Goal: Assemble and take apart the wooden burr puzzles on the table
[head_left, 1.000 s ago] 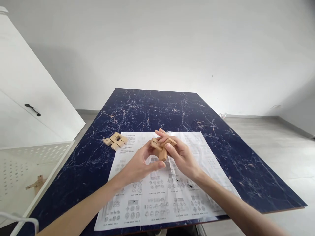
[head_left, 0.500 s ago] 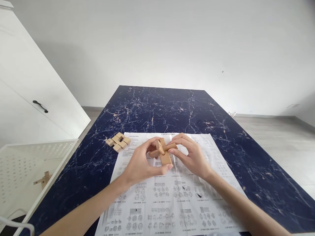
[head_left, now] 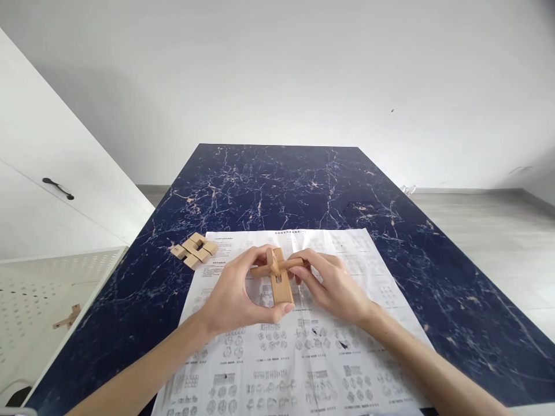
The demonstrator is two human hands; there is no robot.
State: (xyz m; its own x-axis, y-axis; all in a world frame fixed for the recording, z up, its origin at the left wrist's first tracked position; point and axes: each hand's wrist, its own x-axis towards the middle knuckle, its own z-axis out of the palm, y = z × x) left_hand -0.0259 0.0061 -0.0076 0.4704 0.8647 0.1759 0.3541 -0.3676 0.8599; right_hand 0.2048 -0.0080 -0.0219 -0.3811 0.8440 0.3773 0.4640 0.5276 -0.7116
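My left hand point(head_left: 229, 294) is closed around a wooden interlocking puzzle point(head_left: 282, 293), its thumb on the lower end of an upright slotted piece. Other wooden bars cross that piece near its upper half, one pointing left into my palm. My right hand point(head_left: 336, 281) pinches the right end of a crossing bar point(head_left: 293, 263) between thumb and fingers. The puzzle is held above a printed instruction sheet point(head_left: 381, 300) with rows of small line drawings. Part of the puzzle is hidden behind the fingers of my left hand.
Notched wooden pieces point(head_left: 189, 259) lie together at the sheet's upper left corner. The sheet rests on a dark blue marble-patterned table point(head_left: 269, 185). Left of the table, a white perforated basket point(head_left: 26, 300) contains another wooden cross piece point(head_left: 68, 318). A white cabinet point(head_left: 87, 190) stands behind it.
The puzzle has been turned, so its slot faces me more and the crossing bar lies flatter. Both hands keep their hold. The whole view has shifted slightly.
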